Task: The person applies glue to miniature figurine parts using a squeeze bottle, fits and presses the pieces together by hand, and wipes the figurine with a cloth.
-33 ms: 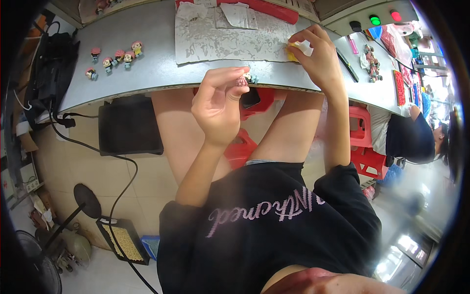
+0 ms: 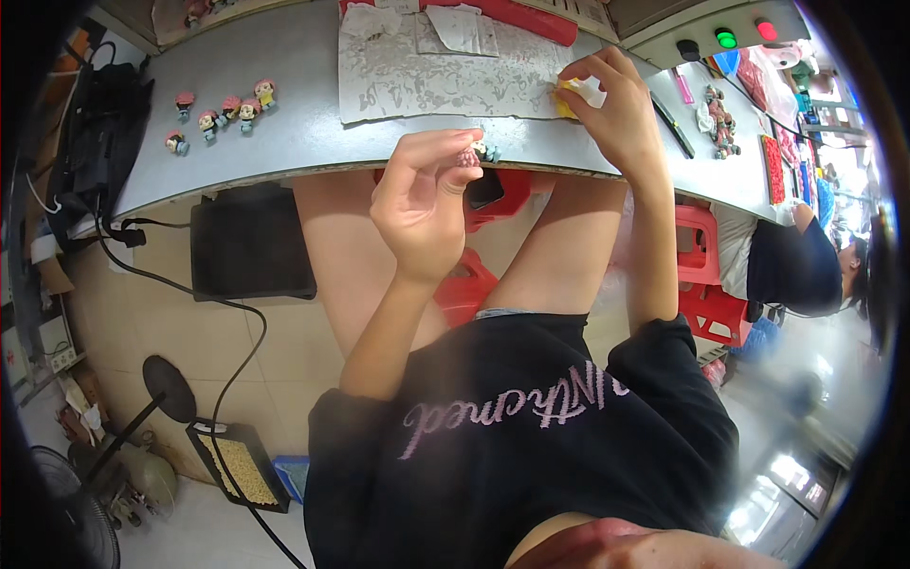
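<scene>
Over the table's front edge, my left hand (image 2: 417, 204) pinches a small doll figurine (image 2: 487, 151) between thumb and fingertips. Its pink hair faces my palm, and its pale blue lower body points right. Farther right, at the paper's edge, my right hand (image 2: 621, 114) has thumb and forefinger closed around a small yellow piece (image 2: 566, 102); its kind is unclear. Something white shows beneath those fingers. At the table's left stand and lie several similar pink-haired figurines (image 2: 248, 114), apart from both hands.
A stained white paper sheet (image 2: 445, 90) covers the middle of the table (image 2: 303, 142), with a red roll (image 2: 531, 21) behind it. A black pen-like stick (image 2: 671, 125) and brown figures (image 2: 722, 123) lie right. Black equipment (image 2: 100, 123) stands left. Another person (image 2: 796, 266) sits at the far right.
</scene>
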